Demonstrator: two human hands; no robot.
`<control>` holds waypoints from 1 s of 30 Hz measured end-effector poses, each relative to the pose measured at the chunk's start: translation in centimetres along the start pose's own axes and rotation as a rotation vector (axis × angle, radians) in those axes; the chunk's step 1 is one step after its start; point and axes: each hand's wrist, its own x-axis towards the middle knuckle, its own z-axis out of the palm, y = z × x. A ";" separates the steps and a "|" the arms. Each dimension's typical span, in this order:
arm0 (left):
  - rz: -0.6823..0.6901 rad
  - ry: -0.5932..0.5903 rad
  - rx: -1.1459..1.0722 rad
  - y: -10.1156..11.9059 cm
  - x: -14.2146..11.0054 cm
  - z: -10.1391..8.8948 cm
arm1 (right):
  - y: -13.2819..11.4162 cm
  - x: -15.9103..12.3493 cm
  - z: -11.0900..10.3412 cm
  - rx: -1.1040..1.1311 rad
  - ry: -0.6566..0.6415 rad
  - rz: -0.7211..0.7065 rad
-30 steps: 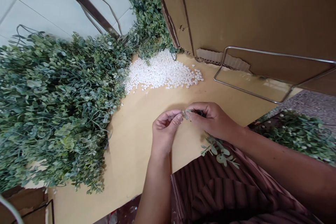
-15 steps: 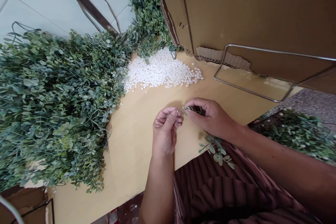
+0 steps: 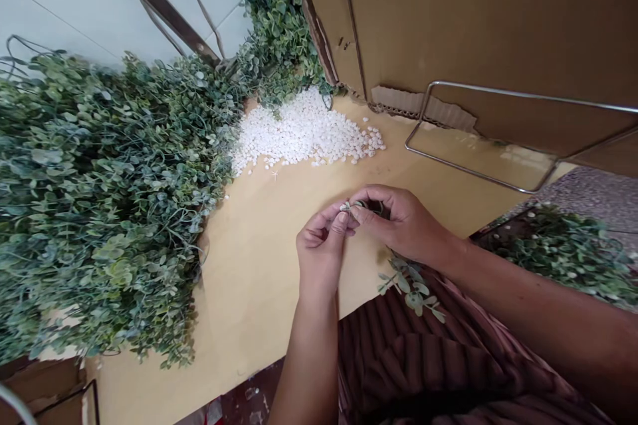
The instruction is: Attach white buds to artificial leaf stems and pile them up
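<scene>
Tabletop [image 3: 259,265] lies underneath; right hand [image 3: 406,222] pinches a sprig [image 3: 359,204]; left hand [image 3: 323,246] pinches a bead [image 3: 343,207] at its tip; white pile [image 3: 304,129] beyond.

Green sprig [image 3: 415,300] — white pellets [image 3: 304,129]

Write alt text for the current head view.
A person's right hand holds a leafy green sprig, the left hand pinched at its end, above a tan tabletop. Beyond lie small white bead-like pieces; foliage is heaped at left.
</scene>
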 end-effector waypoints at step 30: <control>0.287 -0.128 0.237 0.7 0.3 -1.6 | -0.1 -0.1 -0.6 0.005 -0.171 -0.021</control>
